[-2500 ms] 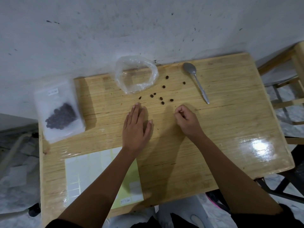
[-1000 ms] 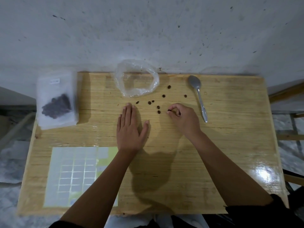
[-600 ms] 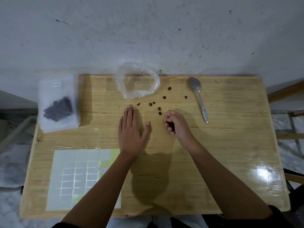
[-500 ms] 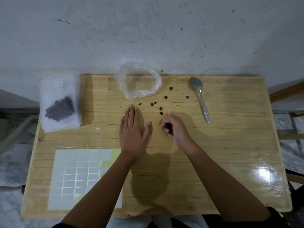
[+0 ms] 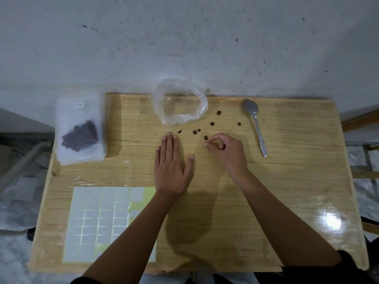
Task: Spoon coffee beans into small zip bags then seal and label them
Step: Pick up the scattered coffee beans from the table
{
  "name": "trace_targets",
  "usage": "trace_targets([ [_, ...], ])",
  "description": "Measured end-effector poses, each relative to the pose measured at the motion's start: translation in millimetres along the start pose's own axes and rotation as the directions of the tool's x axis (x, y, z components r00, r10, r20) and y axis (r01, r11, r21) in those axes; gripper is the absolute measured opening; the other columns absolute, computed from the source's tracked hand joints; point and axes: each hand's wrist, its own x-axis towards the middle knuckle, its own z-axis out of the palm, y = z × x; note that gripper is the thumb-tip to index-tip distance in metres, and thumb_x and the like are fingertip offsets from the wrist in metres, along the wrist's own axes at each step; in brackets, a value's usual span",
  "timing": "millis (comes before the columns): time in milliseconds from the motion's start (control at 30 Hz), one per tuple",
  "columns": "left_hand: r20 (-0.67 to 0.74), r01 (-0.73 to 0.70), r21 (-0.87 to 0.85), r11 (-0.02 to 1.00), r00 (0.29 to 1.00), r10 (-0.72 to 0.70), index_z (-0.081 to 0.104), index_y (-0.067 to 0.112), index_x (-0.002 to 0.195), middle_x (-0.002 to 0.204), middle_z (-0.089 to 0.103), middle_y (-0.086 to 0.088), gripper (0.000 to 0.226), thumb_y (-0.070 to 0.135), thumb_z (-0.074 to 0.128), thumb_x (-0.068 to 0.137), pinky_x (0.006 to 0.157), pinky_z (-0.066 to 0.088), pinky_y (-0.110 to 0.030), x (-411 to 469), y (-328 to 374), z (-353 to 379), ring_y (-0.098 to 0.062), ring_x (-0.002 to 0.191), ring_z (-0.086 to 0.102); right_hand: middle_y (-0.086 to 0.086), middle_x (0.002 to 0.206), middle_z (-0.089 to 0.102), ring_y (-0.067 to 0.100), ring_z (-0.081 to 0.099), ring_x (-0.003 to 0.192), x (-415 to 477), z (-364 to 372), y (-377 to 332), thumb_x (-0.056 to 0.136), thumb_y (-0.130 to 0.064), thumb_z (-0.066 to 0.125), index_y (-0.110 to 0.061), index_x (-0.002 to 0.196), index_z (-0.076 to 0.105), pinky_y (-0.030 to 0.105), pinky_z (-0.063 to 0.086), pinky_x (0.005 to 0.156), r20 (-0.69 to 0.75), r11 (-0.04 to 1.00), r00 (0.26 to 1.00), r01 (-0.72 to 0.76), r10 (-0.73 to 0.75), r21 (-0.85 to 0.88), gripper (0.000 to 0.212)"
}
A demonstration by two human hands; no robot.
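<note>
Several loose coffee beans (image 5: 212, 124) lie scattered on the wooden table (image 5: 287, 181), in front of a crumpled clear plastic bag (image 5: 164, 113) that looks empty. My right hand (image 5: 227, 152) is curled, with thumb and forefinger pinching a bean at the near end of the scatter, beside another bean (image 5: 205, 137). Something dark shows in its palm. My left hand (image 5: 171, 167) lies flat and open on the table, fingertips close to the leftmost bean (image 5: 179, 131). A metal spoon (image 5: 258, 131) rests to the right, untouched.
A labelled zip bag of beans (image 5: 80, 136) lies on a stack of bags at the table's far left corner, overhanging the edge. A sheet of white labels (image 5: 98, 218) sits at the near left. A wall runs along the far edge.
My right hand picked a bean from the right of the scatter, drew back curled, then reached forward again to the nearest beans. My left hand stayed flat. The head view shifted.
</note>
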Motion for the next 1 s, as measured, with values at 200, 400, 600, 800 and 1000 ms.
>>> trace_targets([
  [200, 0.009, -0.013, 0.023, 1.0, 1.0, 0.013, -0.003, 0.012, 0.15, 0.158, -0.008, -0.006, 0.074, 0.055, 0.011, 0.092, 0.118, -0.008, -0.034, 0.8, -0.4, 0.9, -0.016, 0.144, -0.015, -0.012, 0.054, 0.044, 0.003, 0.04, 0.047, -0.4, 4.1, -2.5, 0.084, -0.032, 0.067, -0.024, 0.089, 0.067, 0.021, 0.033, 0.048, 0.029, 0.984, 0.998, 0.057, -0.053, -0.166, 0.009],
  [400, 0.003, -0.019, 0.023, 1.0, 1.0, 0.019, -0.001, 0.011, 0.151, 0.159, -0.006, -0.006, 0.073, 0.054, 0.015, 0.093, 0.118, -0.007, -0.034, 1.0, -2.1, 2.3, -0.016, 0.145, -0.013, -0.01, 0.075, 0.058, 0.004, 0.054, 0.066, -0.5, -5.2, -3.6, 0.092, -0.023, 0.056, -0.016, 0.092, 0.06, 0.008, 0.042, 0.058, 0.179, 1.0, 0.984, 0.004, -0.002, -0.013, 0.008],
  [600, 0.003, -0.023, 0.025, 0.999, 1.0, 0.022, -0.003, 0.012, 0.15, 0.159, -0.007, -0.005, 0.072, 0.054, 0.014, 0.094, 0.118, -0.009, -0.032, 0.9, -3.0, 2.7, -0.014, 0.145, -0.015, -0.002, 0.058, 0.047, 0.0, 0.036, 0.041, -22.0, 5.5, -10.7, 0.096, -0.01, 0.044, -0.013, 0.078, 0.048, 0.013, 0.031, 0.041, 0.315, 0.917, 0.944, -0.208, 0.097, 0.339, 0.019],
  [800, -0.008, -0.034, 0.016, 0.999, 0.999, 0.034, 0.0, 0.012, 0.15, 0.159, -0.004, -0.005, 0.071, 0.054, 0.015, 0.095, 0.118, -0.006, -0.032, 0.7, -4.4, 2.2, -0.015, 0.145, -0.011, -0.004, 0.05, 0.046, 0.006, 0.031, 0.039, -33.0, 21.6, -14.8, 0.093, -0.001, 0.044, -0.01, 0.068, 0.044, 0.018, 0.024, 0.036, 0.443, 0.684, 0.889, -0.394, 0.114, 0.614, 0.027],
  [1000, -0.001, -0.035, -0.003, 0.999, 0.999, 0.035, -0.004, 0.014, 0.15, 0.158, -0.008, -0.003, 0.069, 0.05, 0.023, 0.097, 0.117, -0.009, -0.03, 0.4, -5.1, 2.3, -0.013, 0.145, -0.014, 0.002, 0.052, 0.039, 0.002, 0.031, 0.038, -32.8, 13.2, -17.0, 0.089, -0.014, 0.061, -0.008, 0.062, 0.045, 0.012, 0.029, 0.04, 0.335, 0.832, 0.94, -0.238, 0.067, 0.501, 0.032],
])
